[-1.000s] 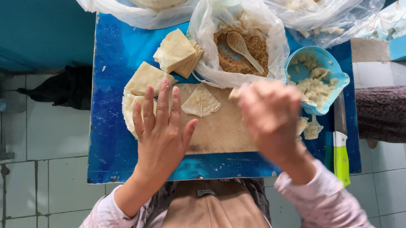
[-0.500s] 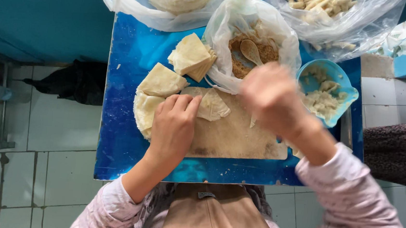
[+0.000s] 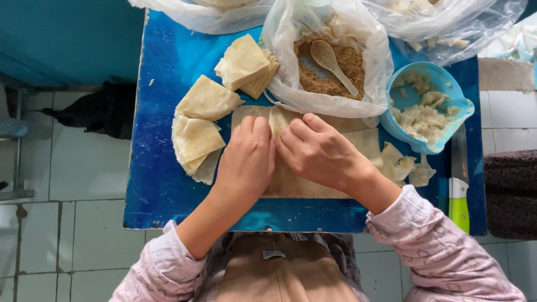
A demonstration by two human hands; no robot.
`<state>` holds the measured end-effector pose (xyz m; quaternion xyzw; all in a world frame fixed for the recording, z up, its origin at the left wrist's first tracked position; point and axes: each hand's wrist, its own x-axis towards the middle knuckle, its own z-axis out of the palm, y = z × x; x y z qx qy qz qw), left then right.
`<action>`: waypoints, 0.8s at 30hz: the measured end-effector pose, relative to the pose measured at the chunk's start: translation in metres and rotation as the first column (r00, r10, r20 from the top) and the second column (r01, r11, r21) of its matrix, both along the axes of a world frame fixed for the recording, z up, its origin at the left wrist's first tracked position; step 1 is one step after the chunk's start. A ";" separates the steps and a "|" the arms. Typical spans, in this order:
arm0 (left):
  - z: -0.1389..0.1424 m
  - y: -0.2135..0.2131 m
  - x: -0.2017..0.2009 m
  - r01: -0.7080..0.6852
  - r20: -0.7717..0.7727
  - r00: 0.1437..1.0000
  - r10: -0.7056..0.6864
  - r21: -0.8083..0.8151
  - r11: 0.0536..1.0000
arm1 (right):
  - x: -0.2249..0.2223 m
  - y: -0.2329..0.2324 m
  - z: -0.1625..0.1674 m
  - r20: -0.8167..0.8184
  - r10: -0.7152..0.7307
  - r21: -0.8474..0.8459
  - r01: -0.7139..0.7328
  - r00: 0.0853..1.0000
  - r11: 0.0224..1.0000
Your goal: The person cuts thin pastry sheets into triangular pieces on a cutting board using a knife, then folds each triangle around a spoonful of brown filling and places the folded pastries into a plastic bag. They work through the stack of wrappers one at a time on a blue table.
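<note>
Pastry sheet (image 3: 307, 186) flat on blue worktop (image 3: 157, 180), pinched at far edge by left hand (image 3: 246, 162) and right hand (image 3: 319, 152), fingers grasping a fold; filling bag (image 3: 330, 60) beyond.

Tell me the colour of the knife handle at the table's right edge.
Bright lime green: the knife handle shows clearly in the head view, lying beside the blue bowl.
</note>
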<state>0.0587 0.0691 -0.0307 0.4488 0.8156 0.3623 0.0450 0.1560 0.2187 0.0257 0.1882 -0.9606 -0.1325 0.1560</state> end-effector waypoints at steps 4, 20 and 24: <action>0.004 0.002 0.005 0.049 0.235 0.970 -0.057 0.039 0.998 | 0.021 0.009 -0.001 0.045 -0.036 -0.247 0.046 0.998 0.968; 0.017 -0.021 0.015 0.015 0.423 0.905 -0.053 0.094 0.996 | 0.012 0.103 -0.037 0.130 -0.704 -0.475 0.667 0.698 0.574; 0.017 -0.026 0.016 -0.020 0.394 0.919 -0.018 0.092 0.996 | 0.013 0.103 -0.029 0.215 -0.665 -0.749 0.557 0.715 0.357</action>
